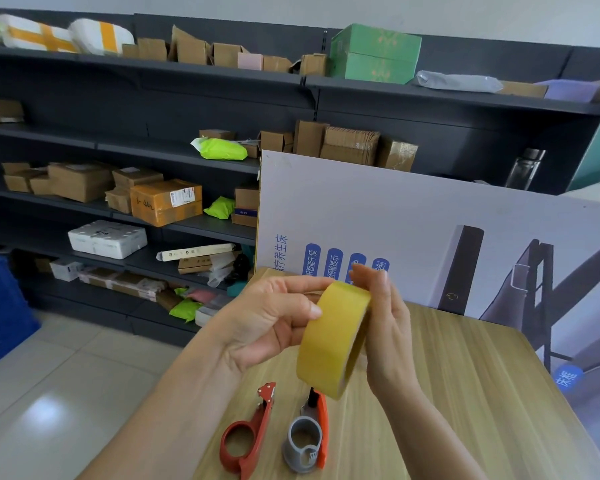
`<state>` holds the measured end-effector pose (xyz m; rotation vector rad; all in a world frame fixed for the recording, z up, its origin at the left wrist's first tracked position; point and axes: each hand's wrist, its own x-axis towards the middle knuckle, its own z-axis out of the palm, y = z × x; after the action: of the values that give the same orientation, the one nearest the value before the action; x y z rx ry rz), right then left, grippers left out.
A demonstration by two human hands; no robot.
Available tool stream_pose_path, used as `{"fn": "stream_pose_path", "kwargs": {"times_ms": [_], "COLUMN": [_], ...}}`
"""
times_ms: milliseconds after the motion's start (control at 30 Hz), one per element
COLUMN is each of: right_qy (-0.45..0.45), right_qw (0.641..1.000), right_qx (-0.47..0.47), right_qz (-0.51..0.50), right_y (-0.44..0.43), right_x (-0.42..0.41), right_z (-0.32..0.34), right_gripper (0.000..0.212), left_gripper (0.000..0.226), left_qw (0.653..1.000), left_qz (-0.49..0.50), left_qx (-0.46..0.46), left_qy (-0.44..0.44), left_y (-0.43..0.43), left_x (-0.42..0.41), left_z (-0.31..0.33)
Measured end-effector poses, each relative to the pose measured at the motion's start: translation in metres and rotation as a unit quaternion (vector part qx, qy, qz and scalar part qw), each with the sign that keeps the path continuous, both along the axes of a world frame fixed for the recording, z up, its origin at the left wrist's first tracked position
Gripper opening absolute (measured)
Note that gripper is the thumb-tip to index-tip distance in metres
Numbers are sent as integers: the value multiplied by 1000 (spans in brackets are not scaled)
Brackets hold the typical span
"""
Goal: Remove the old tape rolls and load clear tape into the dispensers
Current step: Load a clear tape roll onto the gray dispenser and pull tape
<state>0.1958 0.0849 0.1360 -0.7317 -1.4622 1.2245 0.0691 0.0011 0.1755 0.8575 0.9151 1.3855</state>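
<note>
Patience with the loose end looks like the key here. Both dispensers appear to have no roll on them, so the step is probably readying the yellowish translucent tape roll for loading. The roll should be turned slowly until the free end shows. That end should be lifted before the roll comes down. The core should go square onto a hub, with the sticky side facing the way the cutter needs.

The left hand grips the roll. Its thumb presses the outer band and its fingers curl over the top edge. The right hand lies flat against the roll's far side with its fingers straight and pointing up. Its thumb is hidden, so I cannot tell whether it hooks into the core.

The roll hangs between the hands, clear of the pale wood-grain table. Below the hands on the table lie the red plastic loop-handled dispenser and, just beside it, the grey-and-orange dispenser. Neither hand touches them.
</note>
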Motion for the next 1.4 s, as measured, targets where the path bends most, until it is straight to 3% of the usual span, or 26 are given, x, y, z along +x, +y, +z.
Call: {"fn": "stream_pose_path", "kwargs": {"times_ms": [167, 367, 400, 467, 533, 567, 633, 733, 967, 1100, 1267, 1400], "right_qy": [-24, -5, -1, 9, 27, 32, 33, 54, 64, 76, 49, 55], "right_qw": [997, 993, 990, 987, 979, 972, 956, 942, 928, 923, 924, 928], "right_qx": [61, -32, -45, -88, -158, -201, -267, -300, -320, -303, -232, -194], "right_qz": [-35, 117, 130, 134, 123, 114, 114, 142, 179, 223, 300, 314], "right_y": [-15, -14, -12, -8, -3, -2, -1, 1, 7, 10, 10, 13], "right_x": [0, 6, 7, 9, 10, 10, 12, 16, 22, 26, 31, 31], "right_z": [-8, -7, -6, -5, -6, -5, -3, 5, 19, 18, 20, 19], "right_gripper": [45, 25, 24, 24, 34, 46, 59, 42, 33, 28, 41, 42], "left_gripper": [39, 39, 38, 31, 19, 15, 27, 37, 30, 30, 29, 28], "left_qw": [989, 980, 982, 977, 922, 904, 913, 937, 879, 894, 950, 956], "left_qz": [118, 167, 166, 196, 257, 264, 212, 133, 121, 146, 159, 140], "left_qx": [-9, 2, 8, 15, 21, 27, 45, 80, 200, 173, 132, 137], "left_qy": [-89, -112, -86, 87, 289, 335, 345, 312, 416, 387, 234, 217], "left_y": [11, 18, 18, 20, 23, 25, 28, 30, 34, 40, 46, 48], "left_x": [7, 13, 13, 12, 8, 6, 4, 5, 1, -2, 1, 4], "left_z": [-2, -4, -5, -11, -17, -18, -21, -22, -29, -31, -37, -35]}}
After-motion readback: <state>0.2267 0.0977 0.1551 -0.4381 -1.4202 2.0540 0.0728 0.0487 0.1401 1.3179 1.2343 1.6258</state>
